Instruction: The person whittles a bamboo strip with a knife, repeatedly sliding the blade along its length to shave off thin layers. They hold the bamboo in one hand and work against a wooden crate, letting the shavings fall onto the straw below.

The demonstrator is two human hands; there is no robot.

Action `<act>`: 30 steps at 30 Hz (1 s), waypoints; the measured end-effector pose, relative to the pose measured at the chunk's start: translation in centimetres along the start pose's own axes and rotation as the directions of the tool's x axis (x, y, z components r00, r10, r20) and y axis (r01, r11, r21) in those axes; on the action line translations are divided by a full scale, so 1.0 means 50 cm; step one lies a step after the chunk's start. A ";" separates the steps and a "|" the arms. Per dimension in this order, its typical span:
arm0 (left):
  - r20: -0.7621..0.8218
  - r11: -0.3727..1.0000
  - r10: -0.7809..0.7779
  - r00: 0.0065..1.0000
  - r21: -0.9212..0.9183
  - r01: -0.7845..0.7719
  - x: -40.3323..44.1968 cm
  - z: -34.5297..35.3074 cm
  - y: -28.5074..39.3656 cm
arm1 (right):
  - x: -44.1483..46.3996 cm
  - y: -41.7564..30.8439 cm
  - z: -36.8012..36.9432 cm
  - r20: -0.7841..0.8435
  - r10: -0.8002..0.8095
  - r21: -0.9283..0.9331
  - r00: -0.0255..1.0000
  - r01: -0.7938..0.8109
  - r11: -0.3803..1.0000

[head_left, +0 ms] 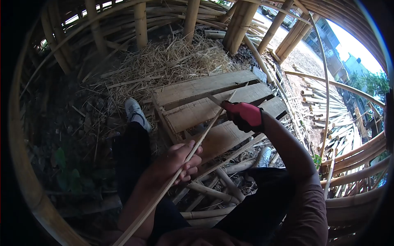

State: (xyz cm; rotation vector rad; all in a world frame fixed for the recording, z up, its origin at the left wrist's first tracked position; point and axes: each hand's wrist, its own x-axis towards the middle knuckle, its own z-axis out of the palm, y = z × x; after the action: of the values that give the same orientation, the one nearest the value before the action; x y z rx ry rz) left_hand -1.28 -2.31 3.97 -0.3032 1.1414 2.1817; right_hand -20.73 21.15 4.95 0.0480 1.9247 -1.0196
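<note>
A long, thin bamboo strip (pixel 165 188) runs diagonally from the bottom of the view up over a slatted wooden pallet (pixel 193 115). Around its middle, my bare left hand (pixel 185 161) is closed, palm up. My right hand (pixel 245 116), in a red and black glove, is closed near the strip's upper end. It grips a tool with a flat blade (pixel 215 100), which points up and left and lies across or beside the strip. The tool's handle is hidden in the glove.
Straw and shavings (pixel 172 61) cover the ground beyond the pallet. Upright bamboo posts (pixel 140 24) stand behind. Cut bamboo poles (pixel 328 110) lie piled at the right. My shoes (pixel 135 111) are beside the pallet, and more poles (pixel 213 192) lie below it.
</note>
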 end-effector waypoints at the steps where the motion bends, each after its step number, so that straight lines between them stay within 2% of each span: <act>1: -0.002 1.000 0.000 1.000 -0.003 0.000 0.001 -0.003 -0.001 | -0.004 -0.004 0.001 -0.036 -0.004 -0.070 0.999 0.002 0.998; 2: 0.017 0.999 0.015 1.000 -0.030 -0.014 0.002 -0.006 -0.002 | 0.010 -0.001 -0.012 -0.035 -0.002 -0.067 0.999 0.000 0.998; 4: 0.040 0.998 0.027 0.999 -0.054 -0.025 0.003 -0.005 -0.006 | 0.036 0.005 -0.042 -0.167 -0.047 -0.062 0.985 0.037 0.997; 6: 0.013 1.000 0.013 1.000 0.025 -0.013 0.004 -0.006 -0.004 | 0.031 0.013 -0.042 -0.148 -0.019 -0.017 0.989 0.017 1.000; 8: 0.008 1.000 0.009 1.000 0.024 -0.009 0.001 -0.001 -0.005 | 0.023 0.025 -0.020 -0.184 -0.036 0.024 0.982 0.041 0.999; 10: 0.010 0.999 -0.004 1.000 0.033 0.004 -0.001 -0.001 -0.004 | 0.021 0.020 -0.038 -0.152 -0.015 -0.028 0.988 0.011 1.000; 12: 0.013 0.999 0.027 1.000 0.046 -0.028 0.001 0.000 -0.002 | 0.045 0.035 -0.062 -0.109 -0.053 0.058 0.993 0.060 0.996; 13: 0.015 0.999 0.025 1.000 0.047 -0.025 0.000 0.001 -0.001 | 0.022 0.018 -0.030 -0.208 -0.006 0.027 0.978 0.012 1.000; 14: 0.012 1.000 0.011 1.000 0.022 -0.011 -0.001 0.000 0.000 | 0.017 0.013 -0.025 -0.208 -0.005 0.029 0.978 0.011 1.000; 16: 0.007 1.000 -0.009 1.000 -0.003 0.009 -0.003 -0.001 -0.001 | 0.013 0.013 -0.020 -0.062 -0.001 0.013 0.998 0.002 1.000; 17: 0.007 1.000 0.006 1.000 -0.019 -0.006 -0.003 -0.001 -0.001 | 0.025 0.017 -0.036 -0.047 -0.027 0.011 0.999 0.028 1.000; 18: 0.008 0.999 0.022 1.000 -0.035 -0.022 -0.002 0.001 -0.001 | 0.028 0.015 -0.040 -0.148 -0.051 -0.036 0.988 0.046 0.998; 20: -0.001 1.000 0.004 1.000 -0.012 -0.004 -0.002 0.003 0.001 | 0.024 0.013 -0.029 -0.170 -0.024 -0.004 0.985 0.024 1.000; 22: -0.022 1.000 -0.013 1.000 -0.006 0.013 -0.004 0.001 0.004 | 0.000 0.006 0.004 -0.009 -0.027 -0.001 1.000 0.027 1.000; 24: 0.013 0.999 0.024 1.000 -0.036 -0.023 -0.005 0.002 0.002 | 0.005 -0.001 0.003 -0.034 -0.016 -0.055 0.999 0.014 0.998; 26: 0.009 1.000 0.016 1.000 -0.025 -0.016 -0.004 0.001 -0.002 | 0.028 0.005 -0.021 -0.207 -0.111 -0.071 0.972 0.098 0.993; 28: 0.004 1.000 0.022 1.000 -0.013 -0.022 -0.001 0.003 0.002 | 0.012 0.006 -0.018 -0.185 -0.101 -0.059 0.977 0.092 0.994; 30: -0.019 1.000 -0.004 1.000 -0.007 0.004 -0.005 0.005 0.003 | -0.022 -0.003 0.027 -0.098 -0.063 -0.076 0.993 0.055 0.996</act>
State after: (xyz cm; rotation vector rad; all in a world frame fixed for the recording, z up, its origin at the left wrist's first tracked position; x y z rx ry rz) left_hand -1.18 -2.30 4.33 -0.3294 1.1423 2.1838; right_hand -19.20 20.56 5.55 0.0003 2.0646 -1.0012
